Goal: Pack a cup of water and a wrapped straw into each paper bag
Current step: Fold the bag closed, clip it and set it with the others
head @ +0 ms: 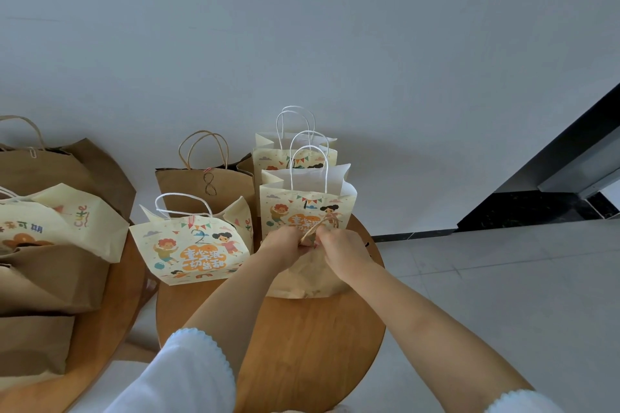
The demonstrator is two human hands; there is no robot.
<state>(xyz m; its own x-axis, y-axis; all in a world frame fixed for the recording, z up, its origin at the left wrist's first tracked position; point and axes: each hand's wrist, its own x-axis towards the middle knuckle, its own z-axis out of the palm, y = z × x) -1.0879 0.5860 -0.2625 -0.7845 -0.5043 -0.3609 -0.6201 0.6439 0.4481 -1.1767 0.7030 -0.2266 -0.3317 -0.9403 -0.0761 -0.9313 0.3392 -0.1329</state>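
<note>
A: Start with the big things; what carries it all?

B: A round wooden worktop (302,339) in the middle, a second one at the near left loaded with large brown bags (43,282); on the middle worktop stand a plain brown bag marked 8 (208,188) at the far side, a printed bag marked 2 (191,248) leaning at the left, two upright printed bags at the right, one behind the other (295,157), (307,208).

A: And the one in hand?

B: A brown paper bag (308,278) nearest the person, just in front of the upright printed pair; both hands meet at its top.

A: Which step, in your judgement?

B: Likely closing or gathering the mouth of that bag, so it seems packed already; no cup or straw shows anywhere, so any would be hidden inside the bags; I cannot confirm it.

A: The grip?

B: The left hand (283,245) and the right hand (339,248) are curled, fingertips pressed together, pinching the bag's twisted handles (318,228) between them.

A: Next move?

B: Probably set it upright among the others; it calls for a steady hold, since a cup of water inside could tip.
</note>
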